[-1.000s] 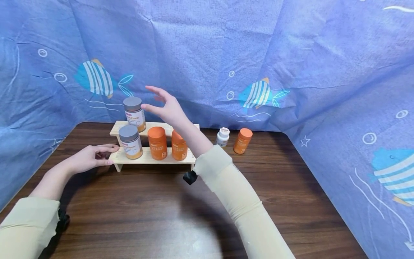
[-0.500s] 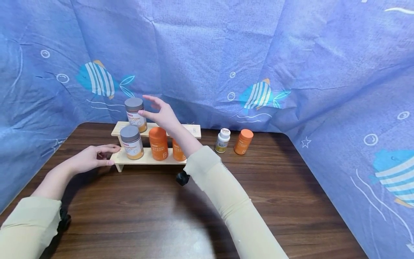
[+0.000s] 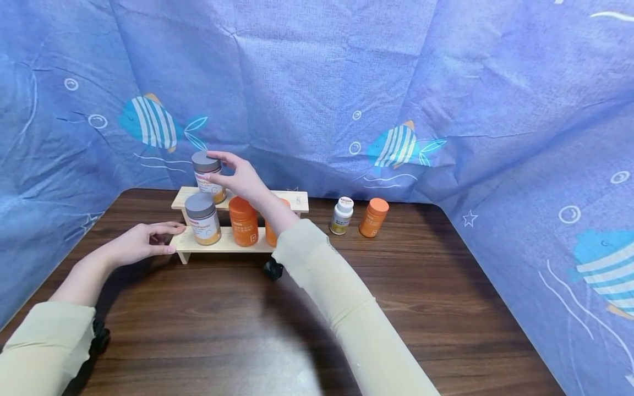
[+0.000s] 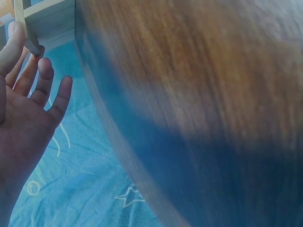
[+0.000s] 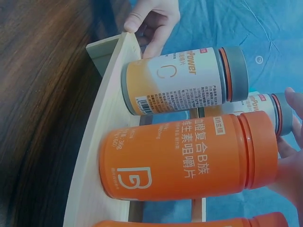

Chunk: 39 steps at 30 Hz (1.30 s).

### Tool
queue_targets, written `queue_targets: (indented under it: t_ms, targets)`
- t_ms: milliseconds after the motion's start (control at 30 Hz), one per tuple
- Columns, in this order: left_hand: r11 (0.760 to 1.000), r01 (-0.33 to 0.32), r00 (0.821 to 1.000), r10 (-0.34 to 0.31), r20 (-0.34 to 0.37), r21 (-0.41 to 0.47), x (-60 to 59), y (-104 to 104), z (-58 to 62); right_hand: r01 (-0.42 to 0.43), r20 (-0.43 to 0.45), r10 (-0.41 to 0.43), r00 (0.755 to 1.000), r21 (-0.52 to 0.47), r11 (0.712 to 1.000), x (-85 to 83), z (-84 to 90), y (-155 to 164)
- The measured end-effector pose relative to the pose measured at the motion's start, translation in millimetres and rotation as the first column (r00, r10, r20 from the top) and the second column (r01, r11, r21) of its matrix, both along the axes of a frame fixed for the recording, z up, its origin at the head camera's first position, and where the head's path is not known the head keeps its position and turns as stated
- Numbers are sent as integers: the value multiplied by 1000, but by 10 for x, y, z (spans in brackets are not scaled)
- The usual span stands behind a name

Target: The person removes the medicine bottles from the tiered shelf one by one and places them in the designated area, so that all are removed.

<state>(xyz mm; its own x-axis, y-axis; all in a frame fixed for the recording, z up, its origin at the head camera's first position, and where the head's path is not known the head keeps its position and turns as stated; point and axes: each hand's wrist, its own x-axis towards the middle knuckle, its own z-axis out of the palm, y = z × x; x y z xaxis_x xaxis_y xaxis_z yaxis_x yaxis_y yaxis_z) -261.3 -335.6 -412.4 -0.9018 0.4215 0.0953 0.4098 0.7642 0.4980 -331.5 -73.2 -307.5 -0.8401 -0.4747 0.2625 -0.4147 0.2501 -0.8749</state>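
Head view: right hand [image 3: 242, 177] sits left of frame centre, fingers spread over the grey lid of the upper jar [image 3: 208, 176], thumb against its label side; the grasp looks half-closed around the lid, not fully wrapped. Jar stands upright, long axis vertical, on the upper step of the wooden rack [image 3: 292, 199], directly at the right fingertips. Left hand [image 3: 141, 242] lies at lower left, fingers relaxed, thumb and fingertips resting against the rack's left end. Right hand is the nearer to the jar.

Left wrist view: left hand [image 4: 26, 109] at left edge, fingers straight and apart, holding nothing; rack corner [image 4: 45, 21] at upper left, thumb tip touching it.

Right wrist view: jar [image 5: 267, 116] at right edge, partly behind the lower grey-lidded jar [image 5: 184, 80] and orange bottle [image 5: 189, 153]; right fingertips [image 5: 296, 101] touch its lid.
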Motion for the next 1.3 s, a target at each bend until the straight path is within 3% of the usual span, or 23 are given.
queue_targets:
  t_ms: [233,633,1067,1300]
  targets:
    - [1000,-2,1000,2,7,7,-3,0,4,17,19,-17,1000,20,1000,-47,24,-81]
    - [1000,1,1000,-1,6,16,-6,-11,-43,103,-66,-103,992,-13,995,-71,-72,-105]
    - [1000,-4,1000,4,9,24,-15,-12,-35,60,5,-60,998,-114,992,-13,35,-27]
    - [999,-2,999,3,-36,32,3,-35,-38,4,-27,-6,1000,-68,998,8,144,70]
